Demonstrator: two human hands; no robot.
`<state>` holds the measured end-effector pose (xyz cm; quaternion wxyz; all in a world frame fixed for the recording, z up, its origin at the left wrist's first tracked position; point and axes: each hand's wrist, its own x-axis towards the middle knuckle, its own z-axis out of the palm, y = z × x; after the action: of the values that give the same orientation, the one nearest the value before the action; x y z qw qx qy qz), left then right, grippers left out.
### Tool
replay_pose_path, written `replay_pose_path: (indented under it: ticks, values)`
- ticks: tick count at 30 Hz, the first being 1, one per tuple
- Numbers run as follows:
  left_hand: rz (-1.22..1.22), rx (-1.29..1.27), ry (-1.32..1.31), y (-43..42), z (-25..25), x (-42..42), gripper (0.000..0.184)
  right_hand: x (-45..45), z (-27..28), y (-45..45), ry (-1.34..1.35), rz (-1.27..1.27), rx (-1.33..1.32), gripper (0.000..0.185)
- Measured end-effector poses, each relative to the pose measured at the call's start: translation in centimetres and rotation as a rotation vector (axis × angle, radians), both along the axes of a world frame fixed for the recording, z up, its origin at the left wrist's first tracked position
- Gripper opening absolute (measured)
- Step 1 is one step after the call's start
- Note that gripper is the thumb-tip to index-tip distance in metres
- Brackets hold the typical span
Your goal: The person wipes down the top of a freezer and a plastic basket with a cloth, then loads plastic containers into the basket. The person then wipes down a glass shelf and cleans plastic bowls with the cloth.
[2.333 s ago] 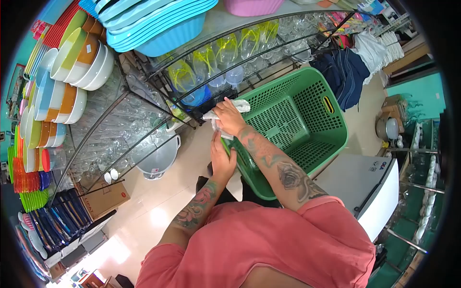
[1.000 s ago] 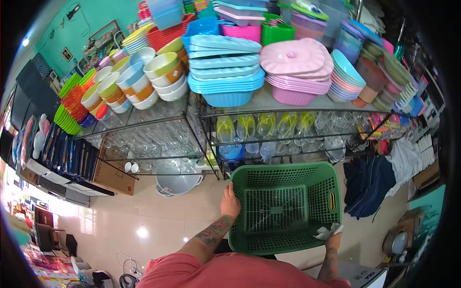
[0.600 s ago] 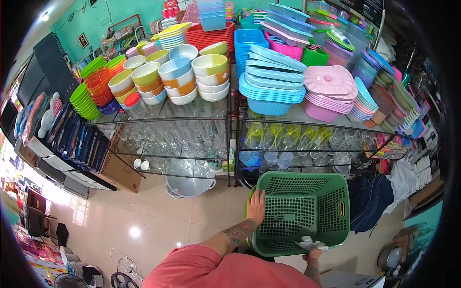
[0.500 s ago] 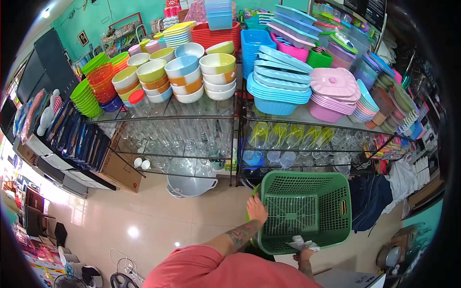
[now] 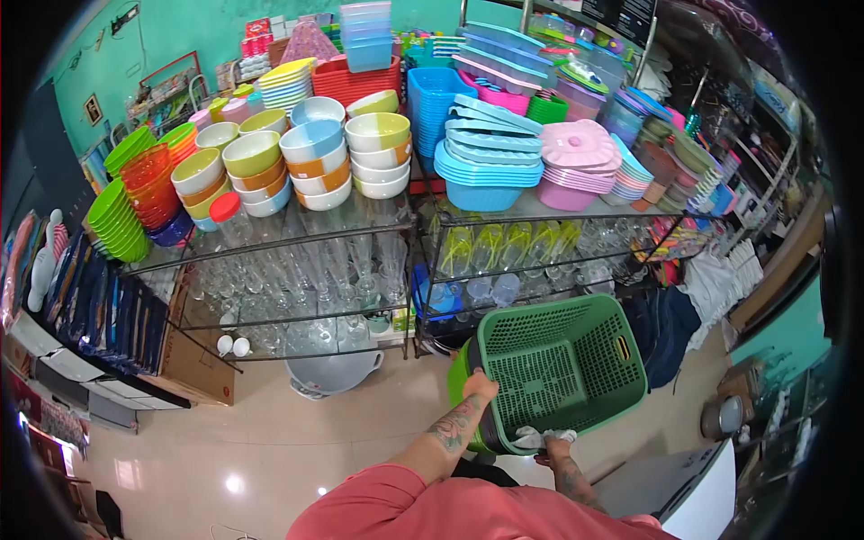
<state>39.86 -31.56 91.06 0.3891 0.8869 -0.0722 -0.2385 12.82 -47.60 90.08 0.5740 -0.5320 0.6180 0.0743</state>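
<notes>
Lately, the crumpled white cloth has moved along the near rim of the large green perforated plastic basket, away from its near right corner and closer to the left hand. The right hand grasps that cloth, its fingers bunched about it at the rim; how firmly they press, I cannot tell. Farther from the body, the left hand remains on the basket's left side, its fingertips hidden, so whether it clenches or merely rests is unclear. The basket lies between and beyond the fingers. For the wiping apparently in hand, this suggests a fresh stretch of rim is being covered. Left of the left fingers sits a round grey metal pot.
</notes>
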Motion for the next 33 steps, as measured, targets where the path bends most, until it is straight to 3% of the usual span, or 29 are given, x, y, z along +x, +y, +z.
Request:
replay_pose_path:
  ticks: [3,7,10,12,14,17,19,21,23,26,29,30,33]
  values:
    - [0.015,-0.116,0.105,0.9,-1.7,-0.7,0.043,-0.8,0.4,0.3,-0.001,0.02,-0.042,0.051]
    - [0.021,-0.15,-0.058,4.0,-3.4,-3.3,0.04,-2.2,0.0,1.6,0.026,0.053,-0.112,0.04]
    - [0.065,-0.257,0.22,7.7,-2.8,-5.3,0.05,-3.1,0.4,2.6,0.048,0.109,-0.056,0.044]
    - [0.102,-0.31,0.232,10.1,-4.7,-6.9,0.05,-3.2,2.0,4.5,0.003,0.171,-0.074,0.045]
    - [0.116,-0.248,0.157,12.5,-2.8,-7.7,0.05,-2.9,4.0,6.3,0.004,0.262,-0.1,0.044]
    - [0.2,-0.289,0.224,15.7,-3.7,-7.8,0.05,-1.8,5.5,9.2,-0.047,0.281,-0.139,0.045]
    - [0.241,-0.343,0.171,17.9,-1.4,-7.1,0.046,-2.1,3.6,10.0,-0.06,0.211,0.006,0.047]
    - [0.313,-0.331,0.149,19.3,-0.8,-5.9,0.041,-0.5,5.4,11.9,-0.042,0.249,0.173,0.049]
    - [0.34,-0.226,0.008,20.0,0.9,-4.4,0.038,1.5,8.0,12.9,0.097,0.368,0.354,0.053]
    - [0.354,-0.161,-0.063,20.4,0.2,-1.2,0.037,3.0,7.6,14.0,0.111,0.373,0.445,0.057]
    - [0.337,-0.018,-0.136,20.7,1.2,2.4,0.04,6.1,8.5,14.5,0.141,0.492,0.591,0.052]
    - [0.335,-0.001,-0.147,21.1,1.3,3.8,0.042,6.7,8.4,14.8,0.115,0.428,0.758,0.051]
    - [0.353,0.053,-0.149,21.6,1.6,6.4,0.05,8.7,5.3,17.7,0.005,0.343,0.71,0.052]
